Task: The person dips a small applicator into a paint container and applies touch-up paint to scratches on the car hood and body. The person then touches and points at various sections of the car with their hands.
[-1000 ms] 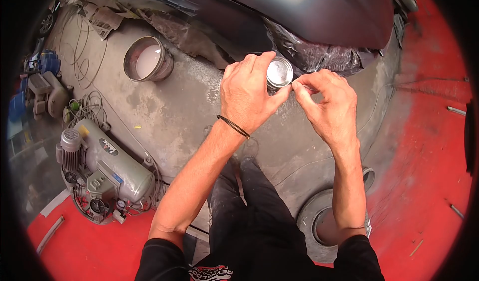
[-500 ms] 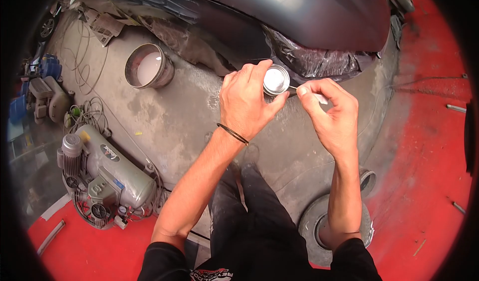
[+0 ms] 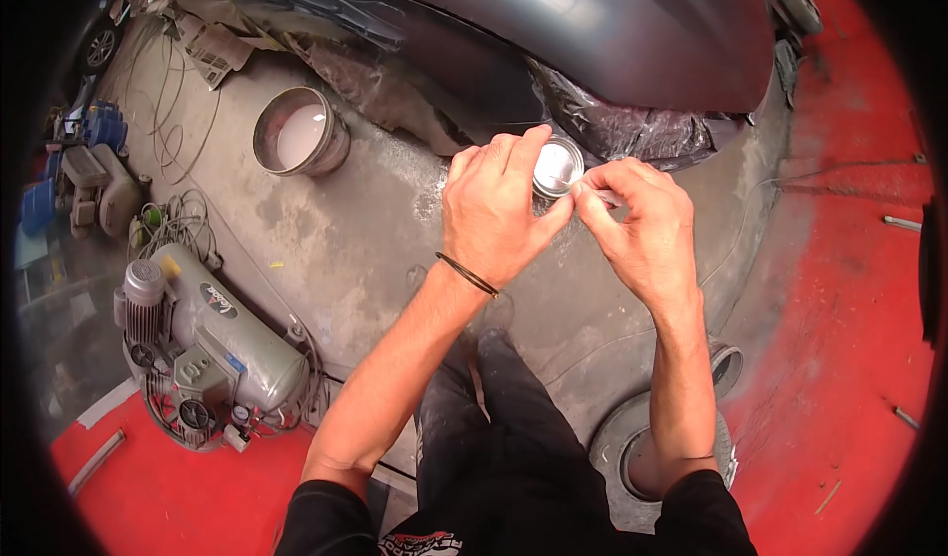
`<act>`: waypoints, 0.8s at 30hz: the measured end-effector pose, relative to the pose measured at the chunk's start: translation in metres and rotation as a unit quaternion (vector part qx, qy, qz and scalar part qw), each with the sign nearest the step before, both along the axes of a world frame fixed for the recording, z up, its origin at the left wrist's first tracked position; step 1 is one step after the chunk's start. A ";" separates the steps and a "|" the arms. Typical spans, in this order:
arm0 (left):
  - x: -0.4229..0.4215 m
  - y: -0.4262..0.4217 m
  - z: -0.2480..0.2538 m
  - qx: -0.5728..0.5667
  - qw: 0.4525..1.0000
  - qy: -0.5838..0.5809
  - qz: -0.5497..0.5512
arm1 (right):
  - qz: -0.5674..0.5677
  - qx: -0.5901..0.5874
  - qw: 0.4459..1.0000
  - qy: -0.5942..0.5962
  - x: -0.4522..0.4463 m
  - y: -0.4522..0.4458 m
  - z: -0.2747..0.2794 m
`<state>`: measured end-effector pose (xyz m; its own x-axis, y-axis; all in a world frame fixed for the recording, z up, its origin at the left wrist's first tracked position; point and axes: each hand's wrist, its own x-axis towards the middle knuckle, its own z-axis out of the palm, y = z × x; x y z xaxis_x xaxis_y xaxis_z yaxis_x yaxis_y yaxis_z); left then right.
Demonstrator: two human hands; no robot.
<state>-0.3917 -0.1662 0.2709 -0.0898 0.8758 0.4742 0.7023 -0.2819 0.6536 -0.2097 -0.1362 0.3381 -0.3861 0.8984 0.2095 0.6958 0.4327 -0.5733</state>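
Note:
A small round metal can (image 3: 557, 167) with a shiny silvery top is gripped at its left side by my left hand (image 3: 494, 200), the thumb below it and the fingers above. My right hand (image 3: 642, 220) pinches a thin, pale tool, mostly hidden by the fingers. The tip of that tool reaches the can's right rim. Both hands are close together, just in front of the dark car panel (image 3: 612, 23).
A bucket of pale liquid (image 3: 341, 146) stands on the concrete floor at the upper left. An air compressor (image 3: 247, 349) with cables is at the lower left. A tire (image 3: 610, 447) lies by my right forearm. Crumpled plastic sheeting (image 3: 642, 131) hangs below the panel.
The thin tool, seen apart from the can's right side half a second ago, is now back against its rim. My right hand has moved slightly left, and the can slightly right.

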 end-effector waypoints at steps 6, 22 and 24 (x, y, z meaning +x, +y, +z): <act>-0.003 0.001 0.000 -0.008 1.000 -0.001 0.002 | 0.004 0.041 0.999 0.014 -0.001 -0.002 0.025; -0.002 0.010 -0.001 0.010 1.000 0.000 -0.001 | -0.020 0.143 0.989 0.018 0.001 -0.013 -0.010; -0.002 0.004 -0.006 -0.002 1.000 -0.001 0.001 | -0.055 0.128 0.988 0.065 -0.001 -0.015 -0.010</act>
<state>-0.3933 -0.1621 0.2645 -0.0923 0.8777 0.4703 0.7011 -0.2781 0.6566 -0.2110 -0.1515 0.3285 -0.2448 0.8439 0.4774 0.6743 0.5020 -0.5417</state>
